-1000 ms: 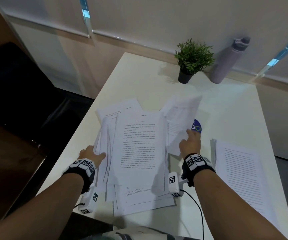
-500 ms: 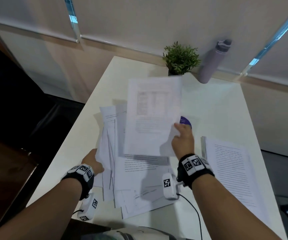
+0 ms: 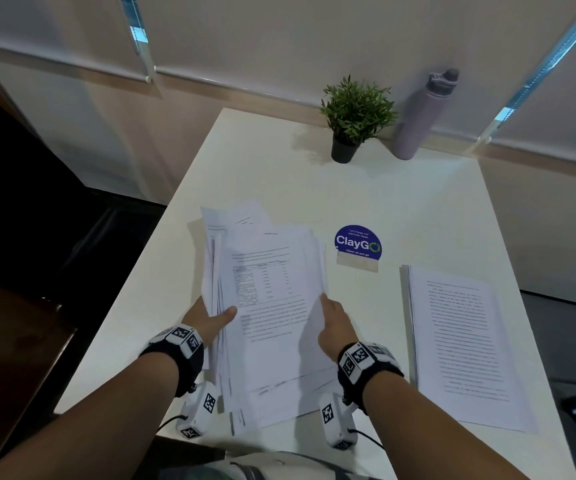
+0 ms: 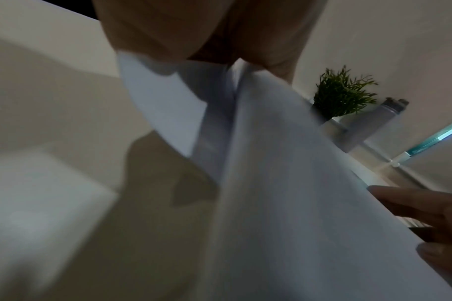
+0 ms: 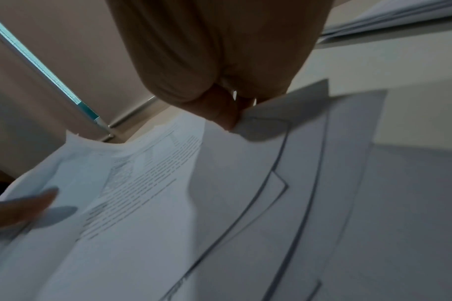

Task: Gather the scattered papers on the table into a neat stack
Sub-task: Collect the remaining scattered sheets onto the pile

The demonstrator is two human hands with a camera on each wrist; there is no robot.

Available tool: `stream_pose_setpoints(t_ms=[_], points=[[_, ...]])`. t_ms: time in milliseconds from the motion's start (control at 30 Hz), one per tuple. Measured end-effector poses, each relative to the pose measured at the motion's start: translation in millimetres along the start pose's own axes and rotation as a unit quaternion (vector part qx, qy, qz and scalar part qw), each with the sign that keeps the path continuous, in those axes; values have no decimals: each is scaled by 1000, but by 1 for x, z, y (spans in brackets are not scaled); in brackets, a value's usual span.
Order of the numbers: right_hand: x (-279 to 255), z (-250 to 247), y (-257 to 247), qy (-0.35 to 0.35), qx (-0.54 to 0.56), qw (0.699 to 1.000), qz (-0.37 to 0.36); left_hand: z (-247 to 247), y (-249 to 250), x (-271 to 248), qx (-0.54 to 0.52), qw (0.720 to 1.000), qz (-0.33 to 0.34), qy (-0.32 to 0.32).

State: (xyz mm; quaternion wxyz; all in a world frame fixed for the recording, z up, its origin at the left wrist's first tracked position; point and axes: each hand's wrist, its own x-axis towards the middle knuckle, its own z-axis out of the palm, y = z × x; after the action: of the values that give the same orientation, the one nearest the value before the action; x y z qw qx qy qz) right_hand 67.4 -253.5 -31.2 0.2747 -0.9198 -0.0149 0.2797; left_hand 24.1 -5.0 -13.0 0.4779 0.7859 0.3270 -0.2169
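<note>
A loose pile of printed papers lies near the front left of the white table, its sheets fanned and uneven. My left hand grips the pile's left edge, thumb on top and fingers underneath. My right hand holds the right edge; in the right wrist view my thumb and fingers pinch the edge of the papers. The left wrist view shows the blurred papers running from under my palm. A second, tidy stack of papers lies at the right.
A blue ClayGo sign stands just beyond the pile's right corner. A small potted plant and a grey bottle stand at the table's far edge. A dark chair is off the left side.
My right hand lifted a sheet from beside the sign and laid it on top of the pile. My left hand shifted to grip the left edge with its thumb on top.
</note>
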Motion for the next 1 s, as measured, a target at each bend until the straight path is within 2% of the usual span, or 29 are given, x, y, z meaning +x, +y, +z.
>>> stream_pose_setpoints(t_ms=[167,233,300,400,467,533,667,767,867,1000], points=[[-3,-1,9,-16,79,997,7,-5,-6,-2,-45,997,48,30],[-4,-9,13,1,157,987,28,-11,-3,-5,-91,993,74,24],[-5,-22,15,11,282,958,44,-18,4,-12,-146,985,88,12],[-10,-46,15,5,431,901,39,-23,14,-24,-226,966,114,-45],[-16,-55,11,-7,486,874,13,-22,18,-30,-254,956,128,-67],[-22,-57,7,9,509,861,-4,-17,19,-28,-262,953,127,-83],[-35,-60,6,61,505,861,-20,-7,20,-20,-214,969,118,-28],[-42,-60,16,75,501,862,-2,0,20,-16,-141,981,128,25],[-47,-56,28,73,492,867,27,8,20,-16,-99,988,116,30],[-50,-42,47,68,469,878,66,17,16,-17,-96,993,70,26]])
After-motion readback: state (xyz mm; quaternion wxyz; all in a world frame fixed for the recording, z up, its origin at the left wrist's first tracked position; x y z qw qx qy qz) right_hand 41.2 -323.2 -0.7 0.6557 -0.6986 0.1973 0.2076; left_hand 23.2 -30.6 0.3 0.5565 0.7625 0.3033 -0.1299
